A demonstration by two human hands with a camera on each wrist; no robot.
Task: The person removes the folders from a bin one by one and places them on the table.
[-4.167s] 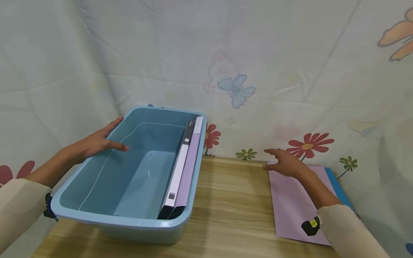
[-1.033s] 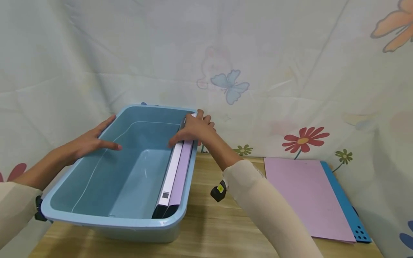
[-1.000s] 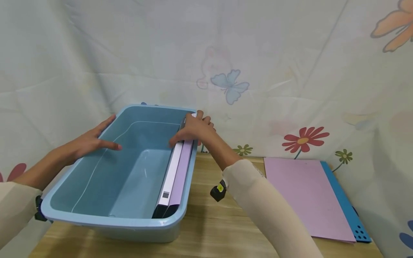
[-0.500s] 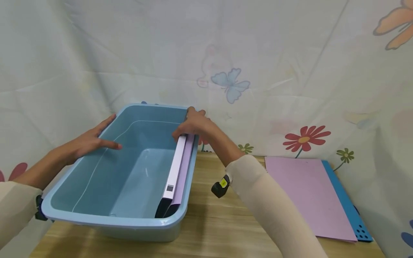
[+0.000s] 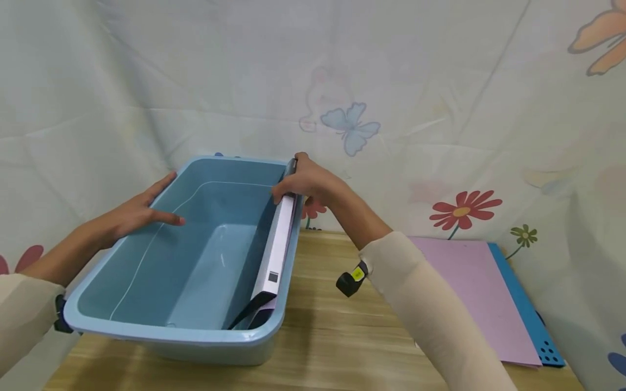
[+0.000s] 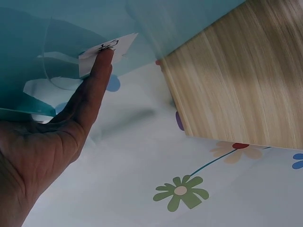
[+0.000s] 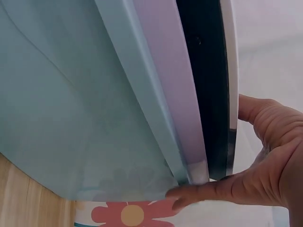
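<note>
A pale blue tub (image 5: 171,334) stands on the left of the table. Two binders lean along its right wall: one with a white spine and black sides (image 5: 275,239), and a purple one (image 7: 177,85) mostly hidden behind it in the head view. My right hand (image 5: 307,176) grips the white-spined binder near its far end, thumb on the spine side. This binder sits tilted, its spine above the purple one. My left hand (image 5: 139,214) straddles the tub's left rim, thumb pointing inward. Its straight fingers rest on the outer wall, over a small white label (image 6: 123,45).
On the right of the wooden table (image 5: 323,336) lie a flat purple folder (image 5: 469,277) and a blue one with holes (image 5: 548,350) under it. A white curtain (image 5: 415,81) printed with flowers and butterflies hangs close behind.
My right hand has come from above the purple folder to the white-spined binder, gripped it and raised it, shifting right and tilting it. My left hand stays at the rim.
</note>
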